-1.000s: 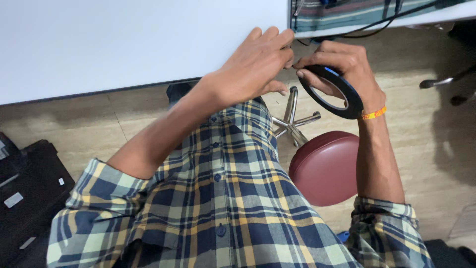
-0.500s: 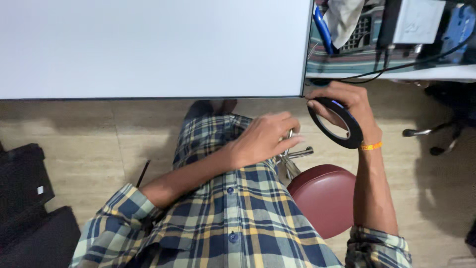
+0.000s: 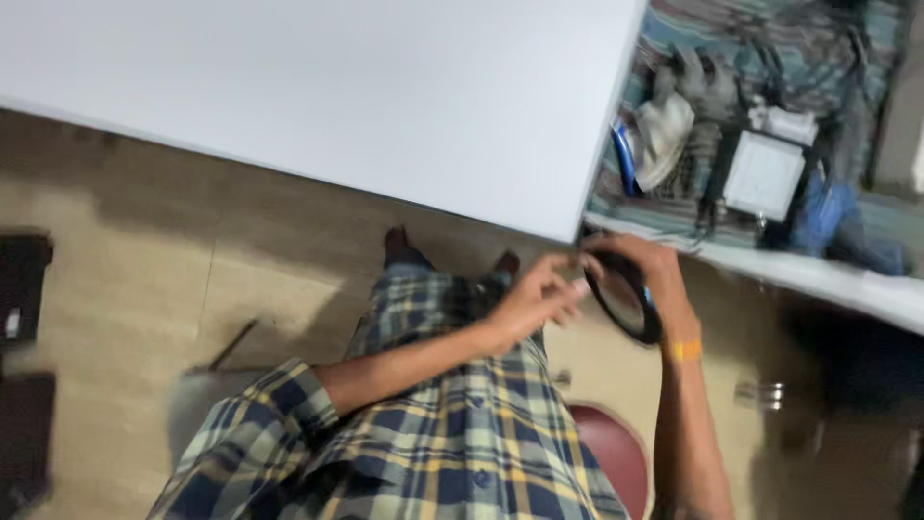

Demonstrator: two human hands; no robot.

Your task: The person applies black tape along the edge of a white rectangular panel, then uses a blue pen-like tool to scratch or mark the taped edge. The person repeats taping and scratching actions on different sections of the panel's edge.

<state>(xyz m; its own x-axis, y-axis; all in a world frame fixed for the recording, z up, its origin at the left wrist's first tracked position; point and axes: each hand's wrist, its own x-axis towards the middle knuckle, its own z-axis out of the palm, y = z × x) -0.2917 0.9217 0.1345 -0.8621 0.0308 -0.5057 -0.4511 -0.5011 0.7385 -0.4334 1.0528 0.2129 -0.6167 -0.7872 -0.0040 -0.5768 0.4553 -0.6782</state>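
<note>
My right hand (image 3: 647,273) is shut on a black roll of tape (image 3: 626,297) and holds it just below the corner of the white table (image 3: 337,87). An orange band sits on that wrist. My left hand (image 3: 532,297) is beside the roll, fingers apart, with its fingertips at the roll's left rim. Both forearms come out of a blue and yellow checked shirt. The picture is blurred by motion.
A second table (image 3: 828,274) at the right carries a patterned cloth, a white box (image 3: 763,173), cables and a crumpled white cloth (image 3: 667,125). A dark red stool seat (image 3: 608,453) is below my arms. Black cases (image 3: 24,289) lie on the beige floor at the left.
The view has swung down and left. My left hand has risen from my lap to the tape roll, which my right hand keeps holding.
</note>
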